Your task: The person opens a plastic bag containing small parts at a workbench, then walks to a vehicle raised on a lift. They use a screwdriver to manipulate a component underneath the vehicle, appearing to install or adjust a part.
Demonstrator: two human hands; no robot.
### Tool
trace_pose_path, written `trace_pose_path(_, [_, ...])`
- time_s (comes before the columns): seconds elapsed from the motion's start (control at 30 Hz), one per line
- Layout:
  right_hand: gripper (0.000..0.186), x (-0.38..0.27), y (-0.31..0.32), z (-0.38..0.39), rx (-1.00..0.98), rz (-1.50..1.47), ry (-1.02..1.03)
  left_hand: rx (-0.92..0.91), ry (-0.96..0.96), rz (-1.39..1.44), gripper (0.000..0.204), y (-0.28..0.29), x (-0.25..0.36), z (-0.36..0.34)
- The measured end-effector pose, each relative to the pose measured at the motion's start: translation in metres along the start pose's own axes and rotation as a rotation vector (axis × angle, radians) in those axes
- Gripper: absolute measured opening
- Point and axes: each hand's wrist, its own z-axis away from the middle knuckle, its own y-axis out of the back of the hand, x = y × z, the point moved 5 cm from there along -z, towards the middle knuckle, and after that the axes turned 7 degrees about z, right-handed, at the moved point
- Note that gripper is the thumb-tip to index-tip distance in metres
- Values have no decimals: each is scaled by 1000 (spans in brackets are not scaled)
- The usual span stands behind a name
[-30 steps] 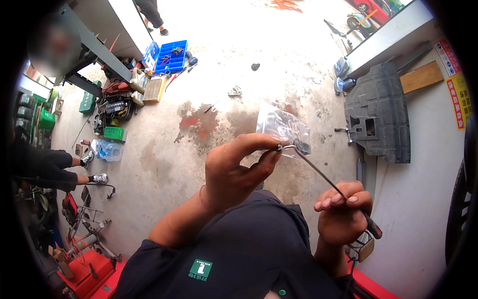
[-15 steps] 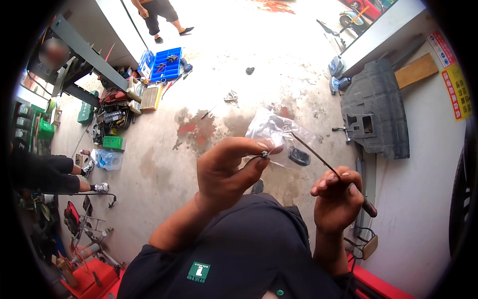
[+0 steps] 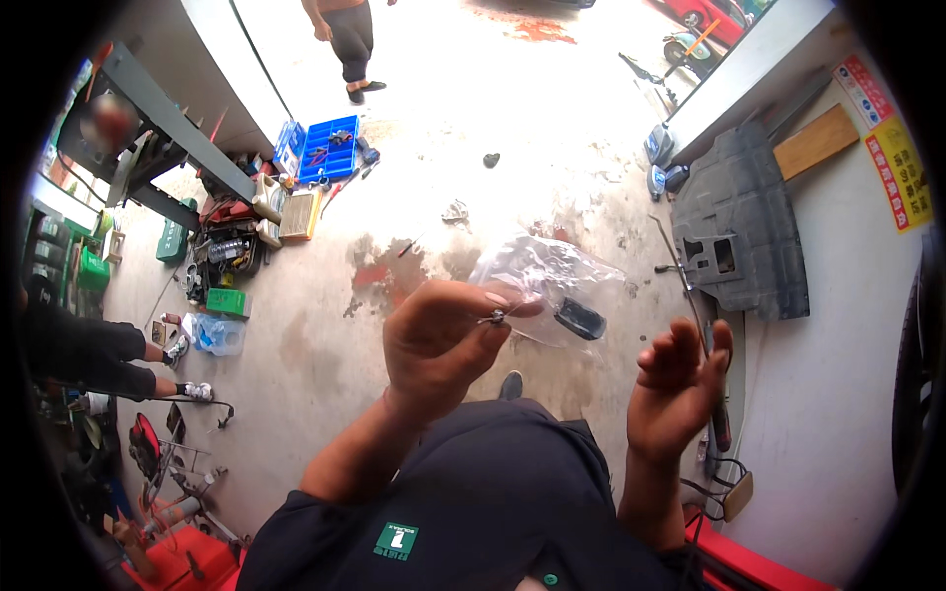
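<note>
My left hand is closed in front of my chest, thumb and forefinger pinching a small metal piece, too small to name. A clear plastic bag hangs from those same fingers. A dark, oval-ended object like a key fob shows in the bag's right part. My right hand, at the right, holds a long thin hook pick against the palm, its fingers fairly straight. The pick's shaft points up and slightly left, away from the bag. Its dark red handle shows behind the hand.
Past my hands, a blue compartment tray lies on the stained concrete floor. A black plastic panel leans on the right wall. One person stands at the far doorway, another at the left. Red equipment stands at lower left.
The hook pick has swung right and more upright, its tip leaving the bag. My right hand has turned and its fingers have straightened. The bag has spread wider, and my left hand has shifted slightly left.
</note>
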Motion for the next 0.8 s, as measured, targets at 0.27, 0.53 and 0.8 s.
trace_pose_path(0.27, [21, 16, -47, -8, -167, 127, 23, -126, 32, -234, 24, -29, -11, -19])
trace_pose_path(0.53, [17, -3, -36, -23, 117, 96, 73, -42, 176, -279, 17, -33, -6, -37])
trace_pose_path(0.8, [25, -14, 3, -59, 202, 105, 279, -96, 66, -483, 10, -33, -22, -99])
